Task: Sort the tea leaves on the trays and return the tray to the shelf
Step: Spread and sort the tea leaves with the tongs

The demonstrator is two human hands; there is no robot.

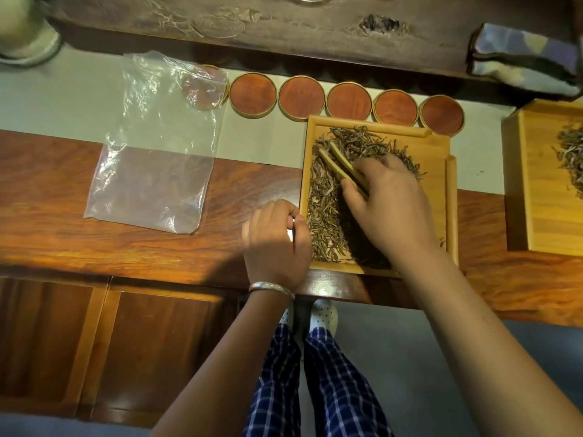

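tea leaves (325, 216) fill a tray (449, 197) on the wooden counter (126, 241); right hand (388, 203) grips tongs (344, 167), left hand (277, 244) curled, seemingly empty.

One head-worn camera looks steeply down (wide-angle, close) over the wooden counter (151, 247) edge.

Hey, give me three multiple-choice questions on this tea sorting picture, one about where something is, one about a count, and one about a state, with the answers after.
1. Where does the clear plastic bag lie?
A. left of the tray with the hands
B. inside that tray
C. on the floor

2. How many round red-brown lids stand fully uncovered in the row?
A. two
B. five
C. nine

3. What is the right hand doing?
A. resting empty
B. holding bamboo tongs over the tea leaves
C. lifting the tray

Answers: 1 A, the bag lies flat on the counter to the left. 2 B, five show plainly; a sixth sits under the bag. 3 B, its fingers grip the tongs.
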